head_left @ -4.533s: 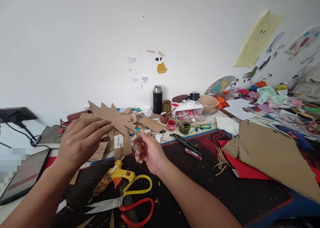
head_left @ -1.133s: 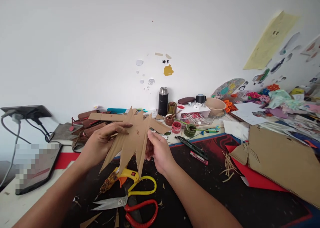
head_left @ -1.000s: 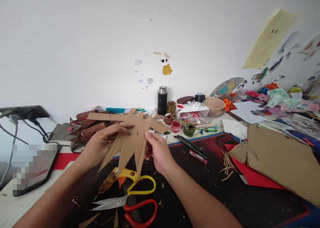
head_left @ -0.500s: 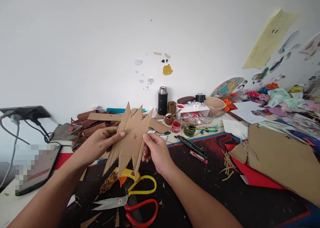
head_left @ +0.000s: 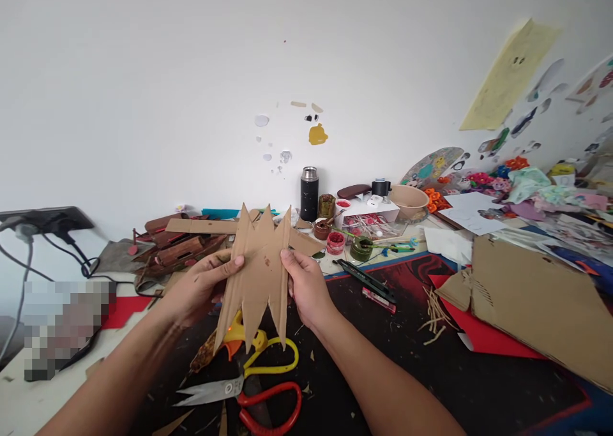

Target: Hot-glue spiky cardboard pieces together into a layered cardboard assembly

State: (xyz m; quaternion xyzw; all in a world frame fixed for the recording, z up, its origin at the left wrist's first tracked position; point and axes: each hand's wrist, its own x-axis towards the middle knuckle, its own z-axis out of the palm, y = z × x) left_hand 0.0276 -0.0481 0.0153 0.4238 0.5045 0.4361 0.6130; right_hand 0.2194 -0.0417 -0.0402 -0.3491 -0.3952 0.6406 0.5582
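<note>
Between my hands, above the dark mat, is a piece of cardboard (head_left: 261,270) with pointed zigzag cuts along its top and bottom edges. My left hand (head_left: 204,283) pinches its left edge, thumb on the front. At the right edge, my right hand (head_left: 306,283) grips it with the thumb in front and the other fingers behind, mostly hidden. Below the cardboard lie scissors (head_left: 234,388) with one yellow and one red handle. A yellow glue gun (head_left: 256,339) lies just behind them, partly covered by the cardboard's lower points.
Paint jars (head_left: 360,248), a black flask (head_left: 310,193) and a beige bowl (head_left: 409,198) stand along the wall. A dark green cutter (head_left: 366,279) lies on the mat (head_left: 383,372). To the right rests a large cardboard sheet (head_left: 531,302); brown scraps (head_left: 179,251) are piled left.
The cardboard has turned from a slant to nearly upright and moved slightly lower. Both hands keep their hold on its edges. The view has shifted a little.
</note>
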